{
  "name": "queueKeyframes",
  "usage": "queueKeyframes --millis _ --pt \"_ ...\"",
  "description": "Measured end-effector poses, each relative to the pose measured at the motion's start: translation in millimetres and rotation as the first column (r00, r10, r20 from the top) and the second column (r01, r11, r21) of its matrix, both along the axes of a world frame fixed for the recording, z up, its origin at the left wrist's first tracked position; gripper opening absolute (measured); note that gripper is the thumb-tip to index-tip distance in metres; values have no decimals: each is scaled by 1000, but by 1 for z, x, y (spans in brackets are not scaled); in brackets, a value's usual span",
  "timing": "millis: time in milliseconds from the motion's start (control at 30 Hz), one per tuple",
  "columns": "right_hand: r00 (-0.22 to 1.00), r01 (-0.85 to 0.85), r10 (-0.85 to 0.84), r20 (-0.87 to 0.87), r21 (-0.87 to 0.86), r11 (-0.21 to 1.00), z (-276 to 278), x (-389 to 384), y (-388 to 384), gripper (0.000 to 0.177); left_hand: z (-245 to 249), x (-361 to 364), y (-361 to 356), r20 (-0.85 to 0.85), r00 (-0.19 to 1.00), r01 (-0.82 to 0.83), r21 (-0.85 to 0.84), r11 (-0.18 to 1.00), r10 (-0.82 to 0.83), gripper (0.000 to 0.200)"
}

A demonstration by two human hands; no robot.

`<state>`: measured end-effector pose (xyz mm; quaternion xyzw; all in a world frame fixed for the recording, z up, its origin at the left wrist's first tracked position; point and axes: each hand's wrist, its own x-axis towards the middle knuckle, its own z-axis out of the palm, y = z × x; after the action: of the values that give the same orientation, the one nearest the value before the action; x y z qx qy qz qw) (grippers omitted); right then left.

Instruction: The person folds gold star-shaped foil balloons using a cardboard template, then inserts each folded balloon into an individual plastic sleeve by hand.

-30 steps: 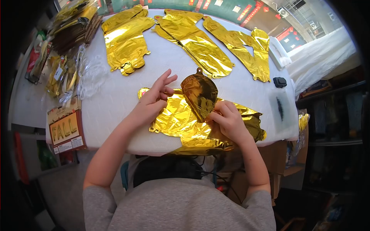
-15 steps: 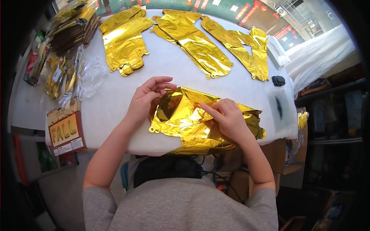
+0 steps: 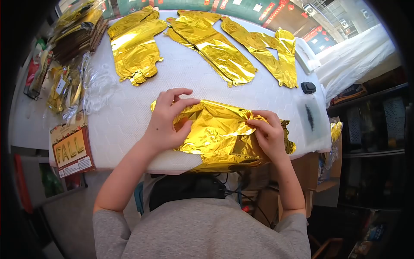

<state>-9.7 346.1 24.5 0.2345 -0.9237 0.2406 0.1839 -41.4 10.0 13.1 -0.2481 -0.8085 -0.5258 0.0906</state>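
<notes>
A deflated gold foil balloon (image 3: 215, 129) lies crumpled at the table's near edge, part of it hanging over. My left hand (image 3: 166, 123) rests over its left end, thumb and fingers apart, a bit of foil showing beyond the knuckles. On the other side, my right hand (image 3: 269, 134) pinches a fold of the foil between thumb and forefinger. Further back lie more flat gold foil balloons: one at the left (image 3: 136, 47), one in the middle (image 3: 213, 47) and one with a triangular gap at the right (image 3: 265, 47).
At the left, a FALL package (image 3: 72, 149) sits near the edge, with white string (image 3: 100, 86) and stacked gold packs (image 3: 77, 34) behind it. A small black box (image 3: 308, 88) stands at the right. Padded white sheeting (image 3: 129, 103) covers the table.
My left hand has come down over the balloon's left end, fingers spreading. My right hand has gone from a pointing finger on the foil to a pinch, and the foil's left part has shifted.
</notes>
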Motion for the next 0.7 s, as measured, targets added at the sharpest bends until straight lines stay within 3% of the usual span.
queueKeyframes --millis 33,100,267,700 --pt "1000 3 -3 1 0 1000 -3 1 1 20 5 3 1 -81 997 -9 -122 993 -1 50" --pt "992 17 7 124 -191 982 -7 1 1 22 11 8 3 -239 971 -56 -352 934 -31 64" --pt "989 4 28 144 -215 977 -12 -2 9 21 4 29 16 -154 975 35 -611 791 -162 72" --pt "986 -33 66 152 -210 977 -12 -4 13 17 13 32 37 -118 974 85 -603 793 -194 74"
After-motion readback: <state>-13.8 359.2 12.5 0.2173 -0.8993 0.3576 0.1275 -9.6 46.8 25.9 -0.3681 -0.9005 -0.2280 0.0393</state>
